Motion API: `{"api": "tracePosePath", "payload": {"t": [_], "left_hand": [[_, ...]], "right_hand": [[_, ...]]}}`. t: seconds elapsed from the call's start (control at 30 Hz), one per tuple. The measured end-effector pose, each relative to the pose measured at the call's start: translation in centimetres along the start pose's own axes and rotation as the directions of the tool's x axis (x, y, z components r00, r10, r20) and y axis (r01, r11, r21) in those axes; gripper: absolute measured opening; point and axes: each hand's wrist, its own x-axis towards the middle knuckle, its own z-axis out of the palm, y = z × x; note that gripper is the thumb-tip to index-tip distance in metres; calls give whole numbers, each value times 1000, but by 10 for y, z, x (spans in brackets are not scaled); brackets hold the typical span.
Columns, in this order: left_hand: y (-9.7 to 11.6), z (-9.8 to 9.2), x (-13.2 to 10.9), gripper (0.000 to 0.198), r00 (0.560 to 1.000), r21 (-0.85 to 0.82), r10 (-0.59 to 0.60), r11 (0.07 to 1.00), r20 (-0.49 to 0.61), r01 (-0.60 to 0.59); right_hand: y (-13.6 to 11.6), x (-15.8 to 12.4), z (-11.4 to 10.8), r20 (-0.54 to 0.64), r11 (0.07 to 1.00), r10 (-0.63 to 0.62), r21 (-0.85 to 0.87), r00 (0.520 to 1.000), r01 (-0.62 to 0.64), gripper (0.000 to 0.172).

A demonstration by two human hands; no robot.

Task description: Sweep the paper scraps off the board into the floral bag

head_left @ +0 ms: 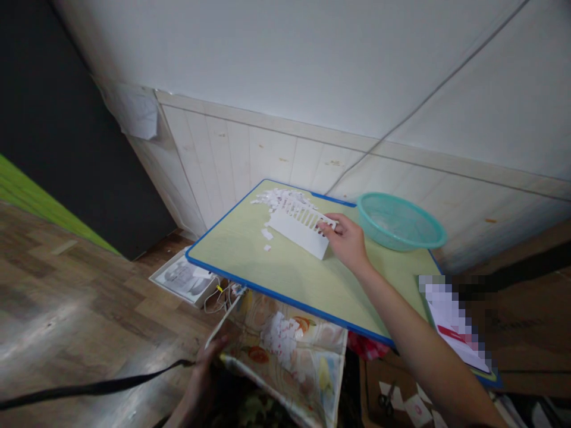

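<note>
My right hand (348,238) reaches over the table and pinches the right end of a white slotted panel (298,230). The panel stands tilted on the tabletop, its row of slots along the upper part. A heap of small white paper scraps (285,196) lies behind and against its left end, with a few loose bits in front. Low in the view, my left hand (203,371) is closed at the left edge of a fruit-patterned bag (325,351); its fingers are dark and partly hidden. The bag is held open below the table's front edge, with white scraps (281,339) inside.
A yellow-green table (232,249) with blue edging stands against the white wall. On it are a turquoise basin (401,223) at the right rear and papers (455,327) at the right end. An open box (178,279) sits on the floor; scissors (387,398) lie lower right.
</note>
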Motion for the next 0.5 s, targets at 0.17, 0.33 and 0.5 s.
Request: {"api": "tracePosePath", "payload": {"t": [0.17,0.33,0.5], "left_hand": [[5,7,2,18,993,-29,-109,993,44,110],[1,2,5,18,997,-33,-80,996,10,80],[5,1,5,24,995,-23,-90,996,45,91]], "right_hand": [[-4,-3,7,63,1000,3,-3,998,-3,40],[-4,1,-4,5,999,1,-50,1000,-1,40],[-2,5,-15,55,999,36,-26,998,-35,39]]}}
